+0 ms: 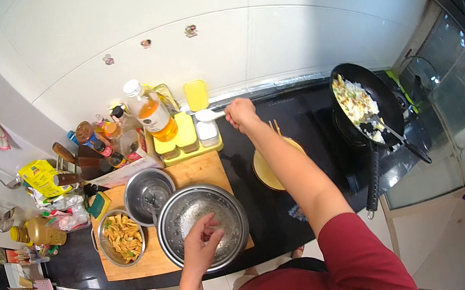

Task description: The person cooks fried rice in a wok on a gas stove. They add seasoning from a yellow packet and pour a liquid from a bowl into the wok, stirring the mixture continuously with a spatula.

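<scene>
The white spoon (207, 115) juts out to the left of the right fingers. From where I stand its bowl is at the open container of white contents (207, 131); I can't tell whether it touches them. The right hand (240, 114) has its fingers closed around the spoon's handle.

Just behind and left of those fingers a yellow lid (196, 95) is tipped up. Further left of them are yellow-lidded containers (185, 133) in the same tray (196, 153), and beyond those a bottle of amber liquid (155, 118).

The left hand (202, 243) is over a large metal bowl (228, 210), thumb parted from loosely curled fingers, nothing visible between them. Beyond those fingertips, a little to the left, is a smaller metal bowl (144, 186); further left is a metal dish (103, 247) of golden-brown pieces (123, 236). All three are on a wooden board (206, 171).

Nearer the person than the right fingers, partly under that forearm, is a round yellow plate (265, 171) with thin sticks (276, 126) by its far edge. Well to the right of those fingers is a black wok (381, 86), holding pale chopped food (353, 101) and a spatula (393, 133).
</scene>
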The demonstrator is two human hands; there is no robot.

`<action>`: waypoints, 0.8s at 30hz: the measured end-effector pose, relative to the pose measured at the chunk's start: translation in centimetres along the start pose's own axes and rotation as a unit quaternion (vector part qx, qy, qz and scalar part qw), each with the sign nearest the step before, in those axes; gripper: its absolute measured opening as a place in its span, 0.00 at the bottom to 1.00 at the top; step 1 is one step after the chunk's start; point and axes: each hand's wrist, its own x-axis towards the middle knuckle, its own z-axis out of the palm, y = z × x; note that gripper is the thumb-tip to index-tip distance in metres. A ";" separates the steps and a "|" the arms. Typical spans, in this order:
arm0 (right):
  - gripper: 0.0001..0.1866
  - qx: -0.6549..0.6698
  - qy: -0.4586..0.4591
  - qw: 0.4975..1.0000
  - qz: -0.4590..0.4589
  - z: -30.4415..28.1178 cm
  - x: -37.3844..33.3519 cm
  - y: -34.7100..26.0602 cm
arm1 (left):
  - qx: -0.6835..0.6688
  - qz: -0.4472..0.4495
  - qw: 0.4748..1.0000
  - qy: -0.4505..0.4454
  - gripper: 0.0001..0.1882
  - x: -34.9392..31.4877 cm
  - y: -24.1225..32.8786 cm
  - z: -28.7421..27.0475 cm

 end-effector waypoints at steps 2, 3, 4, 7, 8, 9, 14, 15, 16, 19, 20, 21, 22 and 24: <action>0.06 0.015 -0.048 0.998 0.035 -2.8 -2.4 -3.8 | 0.005 0.010 1.000 -0.013 0.24 0.4 0.4 0.5; 0.07 0.096 -0.051 0.994 -0.001 -4.4 -1.2 -3.5 | 0.000 0.013 1.000 -0.028 0.24 0.8 0.7 1.2; 0.07 0.114 -0.067 0.991 -0.004 -5.8 -2.0 -5.0 | -0.004 0.013 0.999 -0.033 0.23 0.9 1.0 1.6; 0.07 0.137 -0.084 0.986 -0.050 -11.5 -3.9 -9.2 | 0.001 0.026 0.997 -0.068 0.23 1.9 2.4 3.6; 0.07 0.135 -0.092 0.983 -0.085 -13.9 -5.1 -11.7 | 0.003 0.045 0.996 -0.075 0.23 2.5 2.8 4.9; 0.07 0.135 -0.076 0.983 -0.096 -16.0 -6.2 -12.7 | 0.002 0.047 0.996 -0.081 0.23 2.7 3.1 6.0; 0.06 0.113 0.018 0.983 -0.144 -27.3 -10.7 -13.2 | 0.005 0.038 0.993 -0.111 0.22 2.4 3.4 9.9; 0.05 0.095 0.043 0.983 -0.149 -29.7 -11.0 -12.9 | -0.002 0.036 0.992 -0.118 0.22 2.3 3.4 10.7; 0.05 0.077 0.067 0.983 -0.154 -32.0 -11.4 -12.8 | -0.008 0.034 0.992 -0.123 0.22 2.4 3.5 11.6; 0.03 0.024 0.178 0.962 -0.208 -37.9 -12.3 -11.8 | -0.001 0.032 0.990 -0.134 0.21 2.4 3.7 14.1; 0.04 -0.008 0.211 0.953 -0.218 -39.4 -12.6 -11.6 | -0.006 0.032 0.990 -0.136 0.21 2.4 3.5 14.9; 0.05 -0.043 0.227 0.950 -0.209 -41.3 -12.4 -11.1 | -0.008 0.039 0.989 -0.142 0.21 2.5 3.4 15.8; 0.06 -0.078 0.250 0.940 -0.216 -42.4 -12.0 -10.6 | -0.003 0.041 0.989 -0.145 0.21 2.4 3.5 16.7; 0.06 -0.149 0.294 0.916 -0.230 -44.3 -11.1 -9.7 | 0.008 0.045 0.988 -0.149 0.21 2.1 4.0 18.4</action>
